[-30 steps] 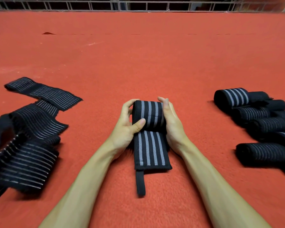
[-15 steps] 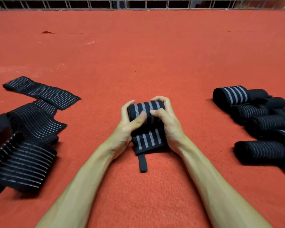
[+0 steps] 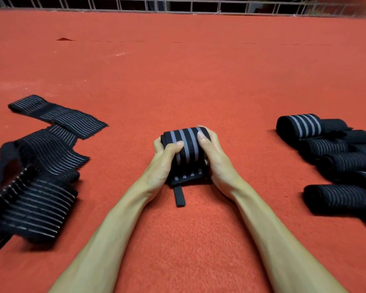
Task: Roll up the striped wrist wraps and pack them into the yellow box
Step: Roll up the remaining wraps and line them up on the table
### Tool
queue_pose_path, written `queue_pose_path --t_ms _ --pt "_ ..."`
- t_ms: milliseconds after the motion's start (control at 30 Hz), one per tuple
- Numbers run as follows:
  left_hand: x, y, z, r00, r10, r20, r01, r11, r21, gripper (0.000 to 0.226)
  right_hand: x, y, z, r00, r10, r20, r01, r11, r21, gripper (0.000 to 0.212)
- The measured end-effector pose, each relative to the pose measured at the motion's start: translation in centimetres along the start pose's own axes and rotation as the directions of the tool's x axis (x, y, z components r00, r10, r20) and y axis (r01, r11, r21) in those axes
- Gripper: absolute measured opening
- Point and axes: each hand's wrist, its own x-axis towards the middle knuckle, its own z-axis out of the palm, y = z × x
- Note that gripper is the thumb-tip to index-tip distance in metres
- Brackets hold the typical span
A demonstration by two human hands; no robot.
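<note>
A black wrist wrap with grey stripes lies almost fully rolled at the centre of the red carpet. My left hand grips its left side, thumb on top. My right hand grips its right side, fingers curled over the roll. A short flat end and a thin black loop stick out toward me. Several rolled wraps lie grouped on the right. Unrolled striped wraps are piled on the left. No yellow box is in view.
Red carpet covers the whole surface. A white metal railing runs along the far edge. A small dark mark sits on the carpet far left.
Both hands have rolled the wrap toward me. The flat unrolled tail has shortened to a small strip and the roll has grown thicker.
</note>
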Motion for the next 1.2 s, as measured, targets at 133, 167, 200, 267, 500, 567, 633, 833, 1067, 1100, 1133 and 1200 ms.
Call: queue_pose_path --t_ms 133,167,200,267,500,567,633,833,1067,1100,1133,1200 --pt "-0.3 0.5 -0.4 0.999 0.046 0.021 -0.049 0.985 0.163 0.074 0.0 0.3 -0.9 0.991 0.013 0.134 -0.033 0.988 0.153 0.043" --pt "-0.4 0.5 -0.5 0.998 0.048 0.037 -0.054 0.977 0.204 0.074 -0.2 0.2 -1.1 0.99 0.011 0.143 -0.039 0.98 0.194 0.042" --pt "-0.3 0.3 -0.6 0.998 0.052 0.04 -0.06 0.971 0.232 0.074 -0.3 0.2 -1.3 0.99 0.012 0.143 -0.045 0.971 0.233 0.044" --pt "-0.2 0.0 -0.9 0.997 0.07 0.032 -0.075 0.976 0.205 0.071 -0.5 -0.3 -1.5 0.99 0.015 0.141 -0.051 0.966 0.253 0.051" --pt "-2.2 1.2 -1.2 0.996 0.069 -0.061 -0.063 0.992 0.108 0.05 -1.5 -1.7 -1.7 0.992 0.104 0.068 -0.117 0.97 0.214 0.056" --pt "-3.1 1.9 -0.9 0.996 0.056 -0.074 -0.047 0.992 0.119 0.043 -2.1 -2.0 -1.9 0.994 0.1 0.043 -0.103 0.991 0.087 0.057" --pt "-3.9 2.4 -0.1 0.996 0.04 -0.086 -0.029 0.992 0.125 0.042 -3.1 -2.9 -2.6 0.996 0.086 0.012 -0.086 0.996 -0.017 0.059" --pt "-3.6 4.2 5.4 0.991 -0.114 -0.076 0.119 0.991 0.056 0.036 -5.5 -7.1 -8.0 0.991 0.129 0.026 -0.116 0.953 -0.281 0.054" --pt "-1.0 6.4 14.7 0.964 -0.244 0.104 0.233 0.967 0.103 0.024 -6.8 -12.9 -18.1 0.98 0.157 -0.12 -0.197 0.778 -0.596 0.034" --pt "-0.5 6.3 15.6 0.958 -0.262 0.114 0.248 0.961 0.119 0.023 -6.8 -12.8 -19.1 0.977 0.087 -0.196 -0.196 0.728 -0.657 0.036" --pt "-0.2 6.0 16.5 0.951 -0.283 0.128 0.266 0.955 0.132 0.024 -6.9 -12.5 -20.3 0.964 0.012 -0.265 -0.2 0.687 -0.698 0.034" --pt "0.3 5.0 18.2 0.933 -0.326 0.152 0.308 0.942 0.135 0.026 -6.8 -11.7 -22.2 0.934 -0.096 -0.344 -0.199 0.659 -0.726 0.029"
